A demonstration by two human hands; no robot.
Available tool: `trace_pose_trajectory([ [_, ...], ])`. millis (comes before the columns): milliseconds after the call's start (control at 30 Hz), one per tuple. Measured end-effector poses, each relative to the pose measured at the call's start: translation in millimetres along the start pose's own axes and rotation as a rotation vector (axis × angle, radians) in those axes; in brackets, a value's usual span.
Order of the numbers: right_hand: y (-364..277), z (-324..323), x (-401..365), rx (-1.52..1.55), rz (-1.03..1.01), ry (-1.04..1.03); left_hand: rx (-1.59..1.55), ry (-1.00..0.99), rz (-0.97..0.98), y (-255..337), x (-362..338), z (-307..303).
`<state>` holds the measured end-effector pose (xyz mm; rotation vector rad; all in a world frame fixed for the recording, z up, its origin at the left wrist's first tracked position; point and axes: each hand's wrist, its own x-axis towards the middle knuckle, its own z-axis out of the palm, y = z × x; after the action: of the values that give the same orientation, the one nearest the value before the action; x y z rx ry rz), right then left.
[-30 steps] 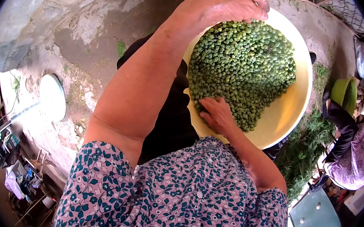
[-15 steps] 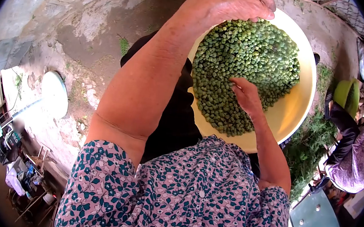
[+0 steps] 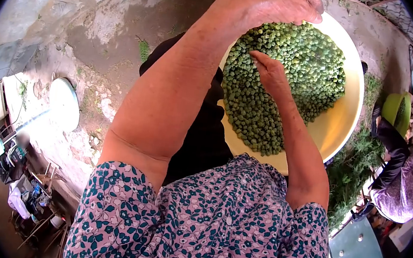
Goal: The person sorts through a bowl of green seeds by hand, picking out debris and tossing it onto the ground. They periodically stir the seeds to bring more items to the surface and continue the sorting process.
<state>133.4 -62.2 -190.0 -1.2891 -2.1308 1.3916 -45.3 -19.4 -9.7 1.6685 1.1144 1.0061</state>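
Observation:
A wide pale-yellow basin [image 3: 352, 109] holds a large heap of small round green pieces [image 3: 319, 65]. Over its far rim, my left hand [image 3: 295, 6] has its fingers curled and pressed together; what they hold, if anything, is hidden. Lower, above the left part of the heap, my right hand [image 3: 270, 73] points up and left with thumb and fingers closed at the tips. Anything between those fingertips is too small to make out. The basin's upper left rim is hidden behind my left hand and forearm.
At the right, another person [image 3: 401, 195] in a purple patterned top is near a green bowl [image 3: 391, 108]. Leafy plants [image 3: 349, 179] grow beside the basin. A round white lid-like object [image 3: 65, 105] and a cluttered heap [image 3: 26, 195] are at the left.
My right hand has moved up and slightly left over the heap, toward the far side. My left hand has shifted slightly right along with the view.

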Motion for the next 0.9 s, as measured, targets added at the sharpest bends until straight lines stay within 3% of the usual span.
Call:
trace_pose_trajectory([
  [100,13.6,13.3,12.4,-0.076,-0.134,-0.049,-0.021,0.009,0.041,-7.7,1.4,2.7],
  [267,24.0,40.1,6.6,-0.325,-0.027,-0.204,0.087,0.004,0.064,-1.8,6.3,3.1],
  [333,19.9,42.2,-9.7,-0.33,0.053,-0.259,0.031,0.005,-0.037,-2.1,4.5,4.4],
  [433,17.7,41.3,-41.9,-0.426,0.063,-0.304,-0.029,0.008,0.026,-8.8,2.4,4.1],
  [500,17.2,37.1,-65.1,-0.39,-0.051,-0.329,-0.046,0.014,0.024,-6.8,1.1,2.9],
  [567,12.7,31.3,-91.9,-0.325,-0.05,-0.362,-0.003,-0.071,0.033,-0.8,-0.7,-4.1],
  [700,-11.4,21.4,-132.8,-0.304,-0.104,-0.443,-0.05,-0.044,-0.025,3.5,-5.0,-2.1],
  [767,-12.2,5.6,-140.6,-0.217,-0.101,-0.461,-0.081,-0.05,-0.158,2.4,-1.8,2.5],
  [867,-6.1,-21.1,-145.1,-0.098,-0.067,-0.417,-0.137,-0.044,-0.085,5.5,-7.0,-0.5],
  [900,0.5,-29.7,-142.2,0.016,0.037,-0.351,-0.137,-0.044,-0.085,4.7,-6.0,0.2],
])
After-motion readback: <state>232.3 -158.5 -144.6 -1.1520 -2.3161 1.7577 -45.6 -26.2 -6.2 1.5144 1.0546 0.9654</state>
